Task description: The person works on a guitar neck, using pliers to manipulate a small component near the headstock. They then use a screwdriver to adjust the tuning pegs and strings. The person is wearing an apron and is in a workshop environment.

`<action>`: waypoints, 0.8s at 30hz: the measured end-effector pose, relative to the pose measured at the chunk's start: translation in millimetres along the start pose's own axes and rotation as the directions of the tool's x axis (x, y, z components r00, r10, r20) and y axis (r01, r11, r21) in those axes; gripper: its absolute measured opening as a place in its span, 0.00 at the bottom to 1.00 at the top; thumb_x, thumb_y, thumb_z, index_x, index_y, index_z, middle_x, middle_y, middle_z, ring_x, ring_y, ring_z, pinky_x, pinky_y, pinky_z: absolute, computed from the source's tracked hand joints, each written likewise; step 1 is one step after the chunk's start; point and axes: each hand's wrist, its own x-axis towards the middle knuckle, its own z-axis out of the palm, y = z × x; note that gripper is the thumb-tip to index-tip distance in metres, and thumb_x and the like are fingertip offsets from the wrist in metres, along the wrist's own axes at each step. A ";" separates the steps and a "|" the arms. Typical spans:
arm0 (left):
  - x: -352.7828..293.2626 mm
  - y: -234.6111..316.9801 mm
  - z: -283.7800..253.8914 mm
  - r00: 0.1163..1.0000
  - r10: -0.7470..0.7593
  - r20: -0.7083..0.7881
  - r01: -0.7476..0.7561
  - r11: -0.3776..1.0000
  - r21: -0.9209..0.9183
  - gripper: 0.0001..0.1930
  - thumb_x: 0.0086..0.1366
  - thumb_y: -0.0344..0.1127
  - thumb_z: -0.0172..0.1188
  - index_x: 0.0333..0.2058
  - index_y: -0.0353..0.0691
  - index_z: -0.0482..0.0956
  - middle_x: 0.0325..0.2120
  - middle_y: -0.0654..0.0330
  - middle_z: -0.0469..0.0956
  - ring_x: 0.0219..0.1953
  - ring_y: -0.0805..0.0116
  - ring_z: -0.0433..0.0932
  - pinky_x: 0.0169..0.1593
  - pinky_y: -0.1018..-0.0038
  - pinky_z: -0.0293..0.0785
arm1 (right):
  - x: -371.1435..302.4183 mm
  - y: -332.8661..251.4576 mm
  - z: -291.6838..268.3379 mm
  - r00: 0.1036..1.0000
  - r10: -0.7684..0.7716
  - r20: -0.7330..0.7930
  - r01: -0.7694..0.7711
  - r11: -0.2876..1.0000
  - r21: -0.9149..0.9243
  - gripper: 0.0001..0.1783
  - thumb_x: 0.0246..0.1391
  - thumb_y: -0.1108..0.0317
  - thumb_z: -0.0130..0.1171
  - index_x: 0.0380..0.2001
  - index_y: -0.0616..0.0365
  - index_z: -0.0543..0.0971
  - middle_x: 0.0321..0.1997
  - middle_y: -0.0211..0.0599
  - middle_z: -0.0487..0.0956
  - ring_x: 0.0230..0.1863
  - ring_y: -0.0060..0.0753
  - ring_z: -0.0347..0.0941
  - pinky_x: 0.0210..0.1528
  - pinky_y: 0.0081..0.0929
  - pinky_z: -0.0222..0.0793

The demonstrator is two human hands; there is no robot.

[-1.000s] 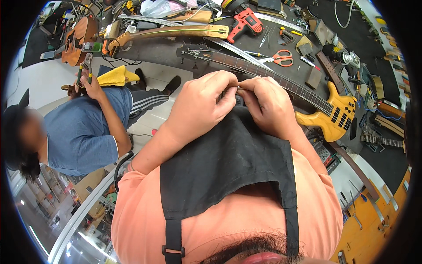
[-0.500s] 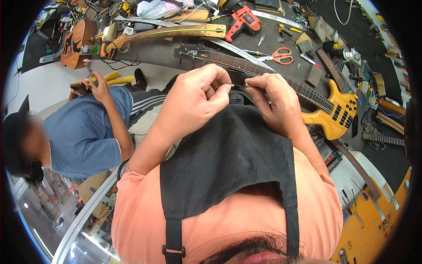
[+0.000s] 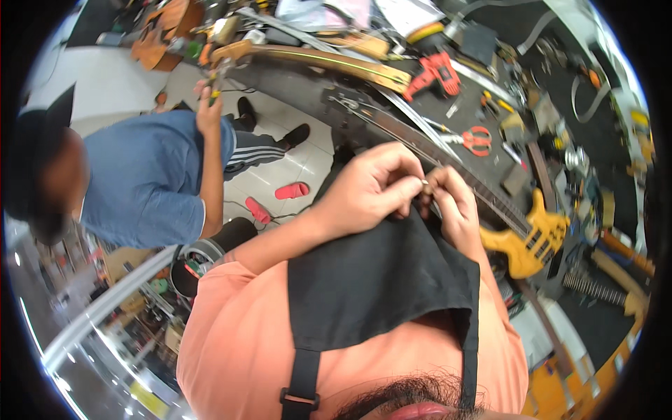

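My left hand (image 3: 372, 187) and my right hand (image 3: 453, 203) meet close together just above the top edge of my black apron (image 3: 381, 280). Both pinch a small light-coloured part (image 3: 425, 184) between their fingertips; what it is cannot be told. Under the hands, on the dark workbench (image 3: 294, 84), lies a yellow-bodied bass guitar (image 3: 533, 238), its long dark neck (image 3: 399, 136) running up to the left.
Red-handled scissors (image 3: 477, 138), a red power tool (image 3: 435, 71) and a wooden guitar neck (image 3: 315, 59) lie on the bench. At the left a person in a blue shirt (image 3: 147, 182) raises a hand (image 3: 208, 105) with a tool. Red slippers (image 3: 290, 190) lie on the white floor.
My hands have stayed pinched together and shifted slightly right over the guitar neck. The view has tilted. The person at the left has raised a hand higher.
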 end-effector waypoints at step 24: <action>113.3 -158.1 -316.4 0.939 0.306 -0.160 0.129 0.120 0.984 0.14 0.67 0.30 0.63 0.50 0.45 0.89 0.52 0.57 0.82 0.59 0.51 0.79 0.56 0.54 0.80 | 98.4 2.2 76.0 0.968 0.214 -0.130 -0.248 0.758 -0.603 0.08 0.73 0.69 0.64 0.39 0.64 0.82 0.34 0.42 0.80 0.38 0.38 0.78 0.44 0.35 0.75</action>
